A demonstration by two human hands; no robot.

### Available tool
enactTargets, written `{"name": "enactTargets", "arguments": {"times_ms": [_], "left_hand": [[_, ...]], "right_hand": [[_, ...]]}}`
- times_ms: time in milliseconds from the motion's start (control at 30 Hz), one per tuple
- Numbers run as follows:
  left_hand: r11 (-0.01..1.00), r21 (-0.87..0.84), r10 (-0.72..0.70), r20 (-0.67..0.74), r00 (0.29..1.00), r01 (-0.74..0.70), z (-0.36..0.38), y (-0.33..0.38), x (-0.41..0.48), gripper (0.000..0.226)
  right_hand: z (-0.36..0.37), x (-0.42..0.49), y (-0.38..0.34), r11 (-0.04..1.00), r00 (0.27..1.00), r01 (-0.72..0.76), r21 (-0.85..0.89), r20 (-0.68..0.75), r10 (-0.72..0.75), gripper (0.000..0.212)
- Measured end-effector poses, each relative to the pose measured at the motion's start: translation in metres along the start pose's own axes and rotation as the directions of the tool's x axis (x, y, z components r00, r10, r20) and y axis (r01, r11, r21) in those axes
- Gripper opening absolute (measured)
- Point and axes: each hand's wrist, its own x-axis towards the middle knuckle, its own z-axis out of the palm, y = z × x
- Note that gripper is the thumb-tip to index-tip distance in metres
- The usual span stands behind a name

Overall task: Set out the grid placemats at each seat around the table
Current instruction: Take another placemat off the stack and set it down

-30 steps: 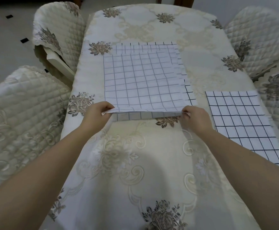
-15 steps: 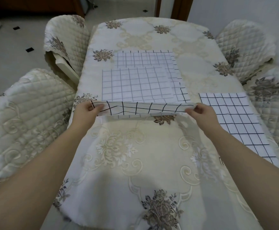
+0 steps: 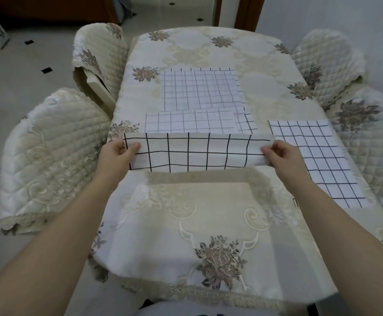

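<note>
Since a moment before, the top placemat (image 3: 197,153) had come further up off the pile (image 3: 199,92) and closer to the table's (image 3: 208,201) near end, showing more of its bold black grid. It hung lifted over the middle of the table, stretched between both hands. The left hand (image 3: 115,156) pinched its left edge, thumb on the front and fingers behind. The right hand (image 3: 281,156) pinched the right edge. The pile lay flat on the table's middle, toward the far end, its sheets slightly fanned. A second placemat (image 3: 318,156) lay flat along the table's right side. Quilted chairs (image 3: 49,151) stood close against both long sides of the table.
</note>
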Motion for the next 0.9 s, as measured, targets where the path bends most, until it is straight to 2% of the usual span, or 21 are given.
{"name": "enactTargets", "arguments": {"times_ms": [100,167,400,533,700,900], "left_hand": [[0.999,0.031,0.010,0.026,1.000,-0.010,-0.003,-0.005,-0.023,0.013],[0.999,0.052,0.009,0.041,0.999,-0.011,-0.004,-0.010,-0.036,0.014],[0.996,0.048,-0.082,0.096,0.992,0.078,-0.011,-0.031,-0.053,0.010],[0.988,0.103,-0.130,0.117,0.985,0.119,-0.014,-0.048,-0.047,0.039],[0.978,0.149,-0.153,0.056,0.987,0.143,-0.005,-0.053,-0.032,0.027],[0.945,0.294,-0.140,-0.034,0.989,0.144,0.013,-0.059,0.005,0.035]], "right_hand": [[-0.005,-0.023,0.005,1.000,0.999,-0.014,0.021,0.031,0.013,0.018],[-0.008,-0.036,0.010,0.999,0.999,-0.028,0.026,0.047,0.026,0.014],[-0.011,-0.059,0.032,0.995,0.992,-0.101,0.009,0.074,0.100,0.014],[-0.004,-0.058,0.042,0.992,0.988,-0.118,-0.045,0.095,0.122,0.014],[0.008,-0.043,0.054,0.986,0.991,-0.119,-0.113,0.048,0.125,0.036],[0.025,-0.006,0.062,0.970,0.991,-0.128,-0.208,0.013,0.133,0.030]]}}
